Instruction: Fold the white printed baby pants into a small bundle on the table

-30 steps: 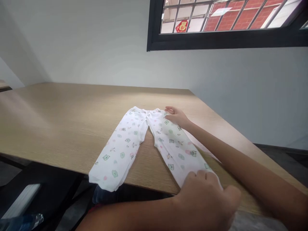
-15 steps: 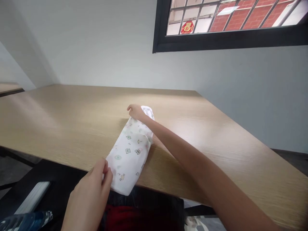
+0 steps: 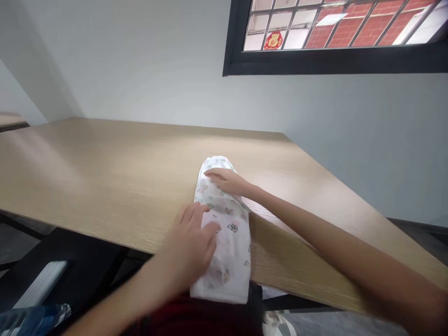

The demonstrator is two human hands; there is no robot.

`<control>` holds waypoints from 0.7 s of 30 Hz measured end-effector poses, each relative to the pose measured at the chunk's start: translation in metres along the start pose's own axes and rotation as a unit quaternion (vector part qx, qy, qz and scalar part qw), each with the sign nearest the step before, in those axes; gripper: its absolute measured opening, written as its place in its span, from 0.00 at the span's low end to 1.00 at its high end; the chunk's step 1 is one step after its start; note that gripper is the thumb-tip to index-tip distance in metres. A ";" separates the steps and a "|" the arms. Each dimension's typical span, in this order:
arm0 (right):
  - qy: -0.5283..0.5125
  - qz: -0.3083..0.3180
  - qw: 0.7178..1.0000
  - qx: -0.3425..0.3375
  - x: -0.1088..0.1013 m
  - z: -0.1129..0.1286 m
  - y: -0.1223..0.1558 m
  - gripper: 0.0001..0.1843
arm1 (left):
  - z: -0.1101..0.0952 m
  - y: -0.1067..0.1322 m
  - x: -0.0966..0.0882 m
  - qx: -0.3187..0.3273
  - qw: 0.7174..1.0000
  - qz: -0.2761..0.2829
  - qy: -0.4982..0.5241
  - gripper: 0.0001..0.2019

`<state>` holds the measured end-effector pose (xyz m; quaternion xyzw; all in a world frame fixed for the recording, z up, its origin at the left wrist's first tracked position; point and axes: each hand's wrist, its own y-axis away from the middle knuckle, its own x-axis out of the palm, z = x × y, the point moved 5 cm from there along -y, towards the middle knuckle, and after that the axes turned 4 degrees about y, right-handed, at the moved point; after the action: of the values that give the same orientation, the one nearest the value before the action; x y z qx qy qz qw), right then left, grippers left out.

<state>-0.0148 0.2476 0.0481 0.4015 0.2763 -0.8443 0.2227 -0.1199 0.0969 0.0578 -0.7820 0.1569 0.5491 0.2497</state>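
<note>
A pale wood-grain surface (image 3: pixel 115 172) fills the middle of the scene, running from the near edge to a plain grey-white wall (image 3: pixel 140 84) at the far side. Light from the right leaves a glossy patch on it, and its right edge slants down toward the near right. Another piece of wood-coloured furniture (image 3: pixel 10 120) shows at the far left.

White printed pants (image 3: pixel 227 252) lie as one narrow strip near the middle, the gathered waistband at the far end and the near end reaching past the surface's near edge. The right hand (image 3: pixel 224 179) lies flat on the far part, fingers straight and close together, gripping nothing. The left hand (image 3: pixel 194 240) is blurred, thumb and fingers spread apart, over the left side of the near part; whether it presses the cloth, I cannot tell.

At the near left, below the surface, are a black board (image 3: pixel 84 256), a long white thing (image 3: pixel 42 282) and a bluish plastic bottle (image 3: pixel 38 319), whose label cannot be made out.

A dark window frame (image 3: pixel 315 61) at the far right shows metal bars (image 3: pixel 290 25), red brickwork (image 3: pixel 373 30) and a red sign (image 3: pixel 273 40) bearing a gold figure too small to read. The pants carry small green, pink and brown drawings.
</note>
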 end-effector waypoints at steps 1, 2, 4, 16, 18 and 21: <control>-0.031 0.014 0.999 0.027 -0.006 0.001 0.012 0.16 | 0.006 -0.017 0.001 0.024 0.999 0.030 0.019 0.15; -0.066 0.024 0.996 0.047 -0.010 0.003 0.024 0.16 | 0.014 -0.033 0.003 0.044 0.997 0.059 0.039 0.16; -0.129 0.034 0.989 0.070 -0.014 0.006 0.041 0.19 | 0.027 -0.058 0.007 0.053 0.991 0.097 0.069 0.18; 0.123 0.039 0.992 0.012 -0.005 -0.026 -0.048 0.19 | -0.025 0.062 0.040 0.157 0.982 0.091 -0.055 0.31; 0.166 0.045 0.985 0.021 -0.004 -0.024 -0.052 0.19 | -0.015 0.063 0.038 0.172 0.979 0.032 -0.102 0.26; 0.188 0.095 0.977 -0.020 0.003 0.003 -0.026 0.18 | -0.006 0.058 0.026 0.193 0.973 -0.016 -0.121 0.19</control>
<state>-0.0335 0.2650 0.0549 0.5733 0.2907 -0.7227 0.2539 -0.1367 0.0466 0.0223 -0.6489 0.2163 0.5950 0.4220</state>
